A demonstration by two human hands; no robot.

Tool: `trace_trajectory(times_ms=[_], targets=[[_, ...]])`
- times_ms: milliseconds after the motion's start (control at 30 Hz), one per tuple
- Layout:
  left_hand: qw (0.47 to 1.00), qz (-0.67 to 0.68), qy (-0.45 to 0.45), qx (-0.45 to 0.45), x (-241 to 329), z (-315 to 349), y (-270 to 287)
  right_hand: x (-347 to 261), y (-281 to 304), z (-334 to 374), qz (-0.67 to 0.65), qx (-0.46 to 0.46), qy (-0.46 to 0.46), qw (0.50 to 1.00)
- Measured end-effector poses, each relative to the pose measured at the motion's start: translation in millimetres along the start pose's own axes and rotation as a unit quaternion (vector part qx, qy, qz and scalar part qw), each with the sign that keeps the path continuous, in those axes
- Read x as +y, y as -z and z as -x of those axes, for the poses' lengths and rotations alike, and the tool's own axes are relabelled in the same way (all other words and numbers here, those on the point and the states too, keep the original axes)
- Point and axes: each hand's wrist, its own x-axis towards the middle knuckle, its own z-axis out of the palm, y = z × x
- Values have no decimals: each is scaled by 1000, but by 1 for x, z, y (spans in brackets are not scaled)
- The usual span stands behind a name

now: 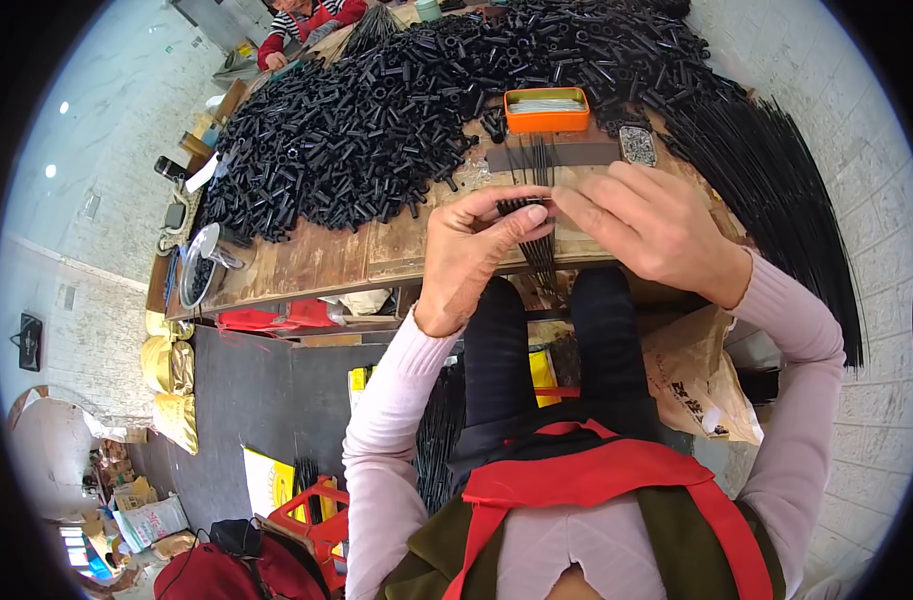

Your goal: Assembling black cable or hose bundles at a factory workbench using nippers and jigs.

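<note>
My left hand point(461, 250) is closed round a bundle of thin black rods point(539, 262), thumb on top and fingers beneath. Short black sleeve-like parts sit in a row along the bundle at the thumb. The rods stick out on both sides of the hand, over the table's front edge. My right hand point(661, 225) meets the bundle from the right, with thumb and forefinger pinched together by the left thumb tip. Whatever lies in that pinch is too small to make out.
A big heap of short black tubes point(346, 150) covers much of the wooden table point(316, 262). Beyond my hands stand an orange tin point(546, 122) of thin pale pins and a small box point(637, 146) of metal bits. Long black rods point(766, 180) hang off the right. A co-worker point(301, 25) sits far left.
</note>
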Motion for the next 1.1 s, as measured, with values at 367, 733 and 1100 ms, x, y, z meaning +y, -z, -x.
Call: trace_trajectory(times_ms=[367, 733, 1100], targets=[[1000, 1, -5, 13, -4, -3, 1, -3, 3, -2, 12, -23, -13, 1000], [1000, 24, -1, 20, -4, -3, 2, 8, 11, 15, -14, -18, -97, 995], [999, 24, 18, -30, -3, -5, 7, 9, 12, 12, -69, -32, -108, 991]])
